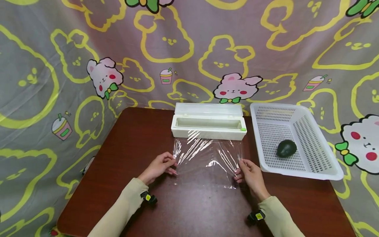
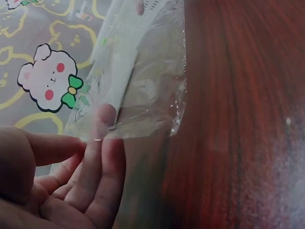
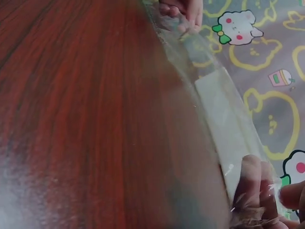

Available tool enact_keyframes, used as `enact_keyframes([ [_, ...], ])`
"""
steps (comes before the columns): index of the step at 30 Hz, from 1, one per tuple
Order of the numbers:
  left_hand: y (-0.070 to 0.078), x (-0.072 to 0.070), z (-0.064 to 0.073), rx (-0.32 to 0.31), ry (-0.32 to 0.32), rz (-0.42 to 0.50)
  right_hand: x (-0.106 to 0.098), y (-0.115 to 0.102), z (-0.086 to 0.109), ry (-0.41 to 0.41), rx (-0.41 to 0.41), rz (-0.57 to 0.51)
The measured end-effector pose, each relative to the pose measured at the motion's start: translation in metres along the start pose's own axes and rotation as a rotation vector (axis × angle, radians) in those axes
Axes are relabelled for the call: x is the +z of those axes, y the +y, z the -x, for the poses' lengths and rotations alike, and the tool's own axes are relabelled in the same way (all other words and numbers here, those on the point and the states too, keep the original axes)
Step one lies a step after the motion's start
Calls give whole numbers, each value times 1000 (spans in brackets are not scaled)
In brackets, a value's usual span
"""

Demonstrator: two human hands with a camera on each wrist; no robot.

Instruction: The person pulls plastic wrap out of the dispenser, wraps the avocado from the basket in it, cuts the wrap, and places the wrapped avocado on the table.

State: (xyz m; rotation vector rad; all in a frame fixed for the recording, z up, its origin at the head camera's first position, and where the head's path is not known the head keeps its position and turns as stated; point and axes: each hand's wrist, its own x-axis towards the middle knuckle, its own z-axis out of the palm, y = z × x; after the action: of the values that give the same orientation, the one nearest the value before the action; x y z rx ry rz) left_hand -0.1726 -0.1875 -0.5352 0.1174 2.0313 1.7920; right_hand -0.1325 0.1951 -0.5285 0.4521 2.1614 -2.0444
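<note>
A sheet of clear cling film point(image 1: 204, 163) stretches toward the person from a white cling film dispenser point(image 1: 208, 134), whose lid point(image 1: 208, 109) stands raised at the back. The left hand point(image 1: 160, 167) pinches the film's left edge between thumb and fingers. At the opposite edge, the right hand point(image 1: 251, 175) pinches the film the same way. In the left wrist view, the film point(image 2: 155, 90) runs out from the left hand's fingertips point(image 2: 107, 114). Through the film in the right wrist view, the right hand's fingers point(image 3: 251, 176) show. A small green piece point(image 1: 243, 129) sits at the dispenser's right end.
Right of the dispenser is a white perforated plastic basket point(image 1: 302, 173) with one dark green avocado point(image 1: 286, 148) in it. Everything stands on a dark red-brown wooden table point(image 1: 118, 144). A patterned grey curtain point(image 1: 183, 29) hangs behind and at both sides.
</note>
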Motion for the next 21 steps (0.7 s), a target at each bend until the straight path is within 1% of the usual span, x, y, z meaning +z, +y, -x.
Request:
enact_keyframes([
  [3, -3, 0, -1, 11, -2, -40, -1, 3, -1, -3, 15, 3],
  [6, -4, 1, -1, 10, 15, -78, -3, 6, -2, 6, 19, -7],
  [10, -2, 1, -1, 11, 36, -169, -5, 11, -2, 51, -2, 11],
  [11, -1, 0, 0, 10, 40, -201, -5, 11, -2, 68, -14, 35],
  [14, 6, -1, 1, 4, 57, -341, -6, 11, -1, 119, -54, 158],
  [17, 12, -4, -1, 3, 115, -468, -6, 8, -3, 134, -88, 267],
  [18, 13, -5, -3, 9, 140, -508, -6, 6, -4, 130, -97, 277],
  [19, 13, -7, -6, 16, 163, -515, -6, 4, -7, 127, -104, 275],
  [21, 14, -10, -14, 46, 205, -499, -3, -1, -13, 133, -130, 248],
])
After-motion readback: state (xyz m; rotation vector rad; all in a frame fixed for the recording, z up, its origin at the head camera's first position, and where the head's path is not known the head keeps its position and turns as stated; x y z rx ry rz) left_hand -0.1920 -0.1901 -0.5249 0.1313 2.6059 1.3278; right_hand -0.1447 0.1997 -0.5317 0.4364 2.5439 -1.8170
